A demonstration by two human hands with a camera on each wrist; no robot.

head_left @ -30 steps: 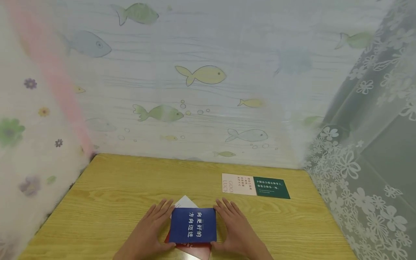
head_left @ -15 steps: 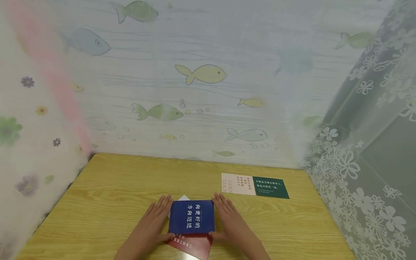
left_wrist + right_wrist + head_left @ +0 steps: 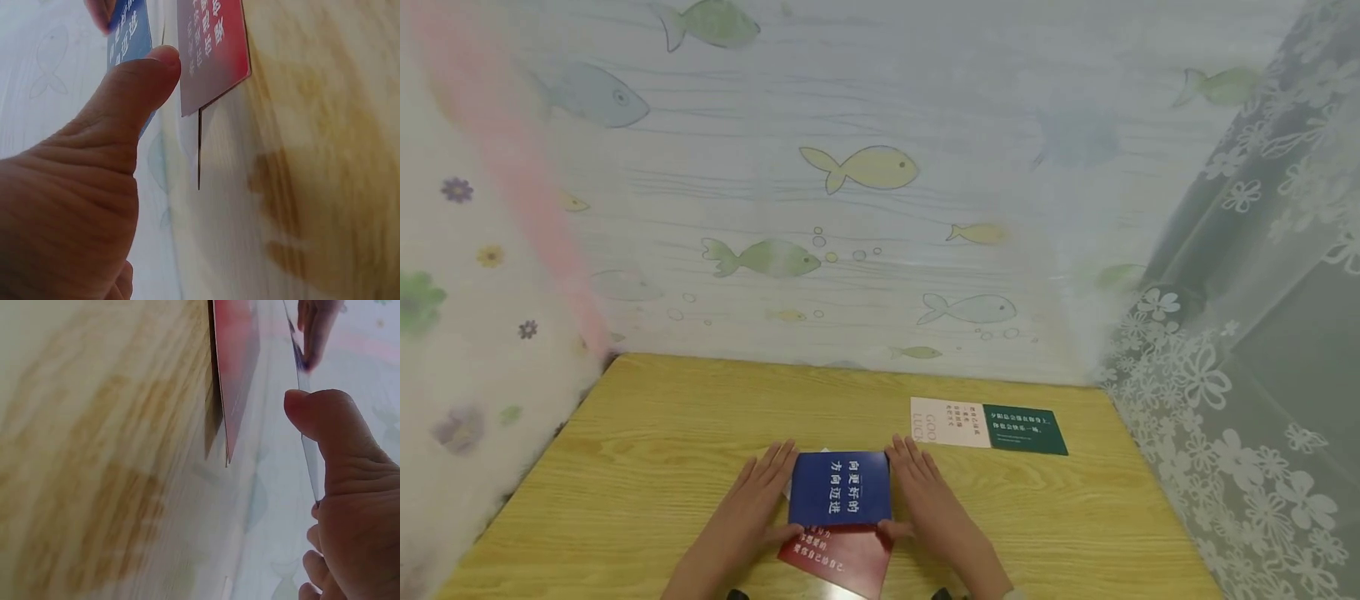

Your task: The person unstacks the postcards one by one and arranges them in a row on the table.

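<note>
A dark blue card (image 3: 838, 492) with white lettering is held level between both hands. My left hand (image 3: 747, 512) grips its left side, thumb at the near corner and fingertips at the far one. On the opposite side my right hand (image 3: 936, 512) holds it the same way. Beneath lies a red card (image 3: 842, 560) with white lettering, turned at an angle and partly covered. A sliver of a white card (image 3: 787, 492) shows by the left fingers. In the right wrist view, a gap separates the raised blue card (image 3: 310, 465) from the red card (image 3: 236, 381).
Toward the back right of the wood-grain table (image 3: 700, 400), a pale pink card (image 3: 947, 423) lies edge to edge with a dark green card (image 3: 1024, 430). A fish-patterned curtain (image 3: 865, 275) hangs behind, and a lace curtain (image 3: 1225, 467) falls at the right.
Both hands have moved the blue card away from the person and slightly left. More of the red card shows below it, and less of the white card. The pink and green cards stay put.
</note>
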